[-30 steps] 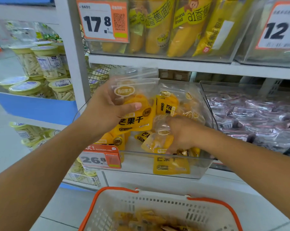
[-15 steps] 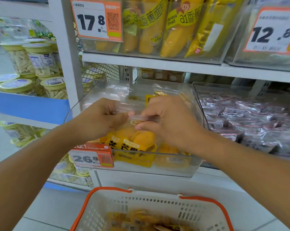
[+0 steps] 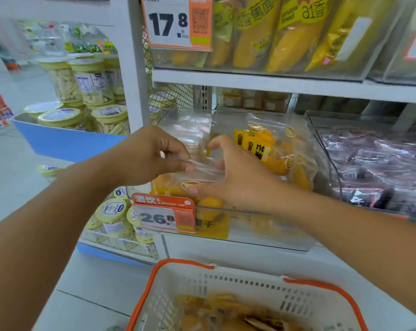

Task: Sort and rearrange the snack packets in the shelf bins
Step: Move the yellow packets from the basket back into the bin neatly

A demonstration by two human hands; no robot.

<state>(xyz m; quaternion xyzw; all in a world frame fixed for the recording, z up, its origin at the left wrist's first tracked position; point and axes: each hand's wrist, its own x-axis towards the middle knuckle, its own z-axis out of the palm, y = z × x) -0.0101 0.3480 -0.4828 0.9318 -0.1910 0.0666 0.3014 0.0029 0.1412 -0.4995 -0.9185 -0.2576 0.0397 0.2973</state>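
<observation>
Yellow dried-mango packets with clear tops stand in a clear shelf bin that carries a 26.8 price tag. My left hand pinches the clear top edge of one mango packet at the bin's front left. My right hand reaches into the bin beside it, fingers spread and thumb lifted, with that packet's clear strip lying against its palm. More mango packets lie in the white basket below.
The orange-rimmed basket sits under the shelf, close to me. A bin of dark purple packets stands to the right. Banana bread bags fill the shelf above. Tubs of pale snack sticks are on the blue shelf at the left.
Both hands brought the packet down into the bin's front left. My right hand's pinch on the clear top has loosened and its fingers have spread. The view shifted slightly right.
</observation>
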